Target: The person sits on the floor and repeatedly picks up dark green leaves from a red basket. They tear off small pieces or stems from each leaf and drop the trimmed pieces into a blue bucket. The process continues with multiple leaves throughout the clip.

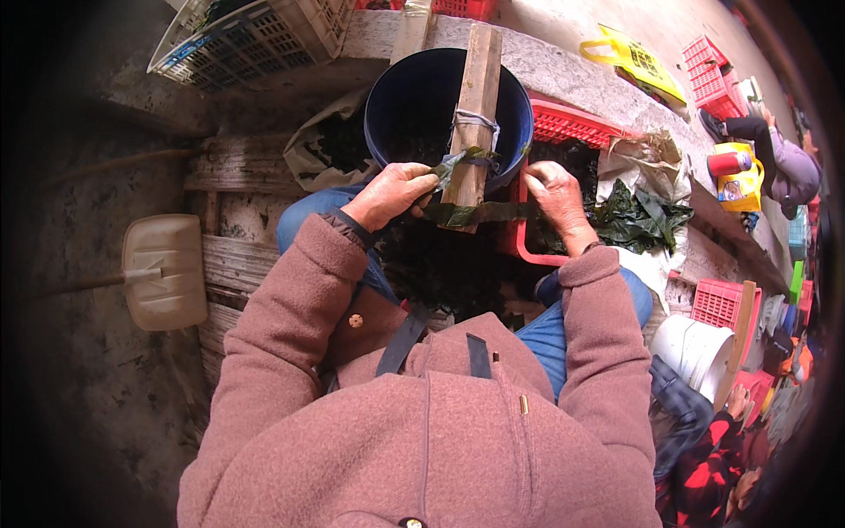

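Observation:
My left hand (396, 193) is closed on a dark green strip of leafy seaweed (485, 212), left of a narrow wooden board (476, 86). The strip runs across the board's near end towards my right hand (556, 195), whose thumb and fingertips are pinched together; whether they hold the strip's end is hard to tell. Cloth is tied round the board, which lies across the rim of a dark blue bucket (376, 109) with dark material inside. Another piece of leaf lies over the board by the tie. A red plastic basket (541, 257) is beneath my right hand.
More dark leaves (637, 214) lie on a pale sack (643, 165) to the right. A beige slatted crate (264, 39) stands at the upper left, a plastic shovel (165, 270) at the left. A white bucket (690, 350) is at the right, near other seated people (789, 158).

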Tool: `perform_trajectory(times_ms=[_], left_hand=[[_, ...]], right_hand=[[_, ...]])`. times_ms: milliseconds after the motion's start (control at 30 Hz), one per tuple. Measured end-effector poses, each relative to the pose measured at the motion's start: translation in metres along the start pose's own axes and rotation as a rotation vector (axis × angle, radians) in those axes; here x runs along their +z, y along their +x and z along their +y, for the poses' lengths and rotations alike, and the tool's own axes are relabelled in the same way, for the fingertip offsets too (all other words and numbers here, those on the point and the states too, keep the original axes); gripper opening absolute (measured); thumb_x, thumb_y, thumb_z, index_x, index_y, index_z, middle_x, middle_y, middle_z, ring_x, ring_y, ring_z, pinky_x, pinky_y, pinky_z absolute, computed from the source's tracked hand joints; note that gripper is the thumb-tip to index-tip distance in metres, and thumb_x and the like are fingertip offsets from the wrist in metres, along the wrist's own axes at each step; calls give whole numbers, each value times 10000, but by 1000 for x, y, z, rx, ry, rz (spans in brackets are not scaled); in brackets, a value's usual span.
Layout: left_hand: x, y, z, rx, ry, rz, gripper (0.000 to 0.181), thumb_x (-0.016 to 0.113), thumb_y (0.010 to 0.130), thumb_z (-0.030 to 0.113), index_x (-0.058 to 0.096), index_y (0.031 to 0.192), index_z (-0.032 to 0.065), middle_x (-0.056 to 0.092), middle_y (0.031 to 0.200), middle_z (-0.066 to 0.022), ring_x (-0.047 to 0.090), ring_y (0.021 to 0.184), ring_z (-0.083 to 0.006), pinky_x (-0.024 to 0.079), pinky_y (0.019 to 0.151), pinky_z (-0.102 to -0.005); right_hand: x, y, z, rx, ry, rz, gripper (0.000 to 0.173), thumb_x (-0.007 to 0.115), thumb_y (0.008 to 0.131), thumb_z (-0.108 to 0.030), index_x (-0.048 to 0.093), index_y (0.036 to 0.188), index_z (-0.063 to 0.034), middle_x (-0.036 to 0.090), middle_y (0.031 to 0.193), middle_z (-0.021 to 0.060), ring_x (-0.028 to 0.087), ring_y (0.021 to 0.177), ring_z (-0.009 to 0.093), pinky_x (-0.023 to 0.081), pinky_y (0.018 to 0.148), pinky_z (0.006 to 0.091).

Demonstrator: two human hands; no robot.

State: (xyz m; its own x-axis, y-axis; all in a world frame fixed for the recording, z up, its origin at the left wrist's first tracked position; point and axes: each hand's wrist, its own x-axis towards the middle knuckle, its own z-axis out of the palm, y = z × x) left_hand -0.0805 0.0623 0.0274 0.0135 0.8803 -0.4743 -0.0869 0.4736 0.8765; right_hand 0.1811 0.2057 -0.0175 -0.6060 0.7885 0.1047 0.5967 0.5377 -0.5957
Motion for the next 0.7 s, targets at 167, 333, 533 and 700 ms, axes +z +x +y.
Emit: perform_trajectory(times_ms=[167, 333, 533, 700], left_hand=[[4, -3, 9, 69, 144, -97, 224, 541, 935, 207, 644, 896, 13, 529, 656, 27, 476, 580, -62, 416, 530, -228], [-7, 1, 24, 182, 332, -124, 215, 558, 916, 189, 659, 922, -1, 568, 704, 22, 517, 604, -67, 447, 560, -218], [-28, 25, 35, 116, 388, -20, 249, 548, 943, 224, 664, 926, 4, 570, 708, 20, 515, 611, -69, 460, 567, -236], [-37, 61, 31, 210, 307, 134, 260, 549, 942, 223, 655, 944, -13, 566, 703, 17, 509, 614, -72, 454, 567, -235]], right_hand=[[14, 15, -71, -215, 574, -148, 286, 536, 929, -127, 586, 1181, -3, 630, 1138, 123, 592, 1037, 189, 448, 914, 284], [-2, 42, -94, 105, 646, -636, 260, 524, 927, -192, 647, 975, 31, 667, 824, 82, 616, 704, 177, 507, 652, 282], [-12, 56, -87, 367, 711, -569, 198, 563, 927, -226, 630, 893, -44, 586, 669, -14, 535, 509, 54, 431, 453, 193], [5, 85, -73, 327, 819, -360, 174, 582, 917, -192, 629, 879, -28, 563, 636, -25, 495, 470, 39, 386, 434, 193]])
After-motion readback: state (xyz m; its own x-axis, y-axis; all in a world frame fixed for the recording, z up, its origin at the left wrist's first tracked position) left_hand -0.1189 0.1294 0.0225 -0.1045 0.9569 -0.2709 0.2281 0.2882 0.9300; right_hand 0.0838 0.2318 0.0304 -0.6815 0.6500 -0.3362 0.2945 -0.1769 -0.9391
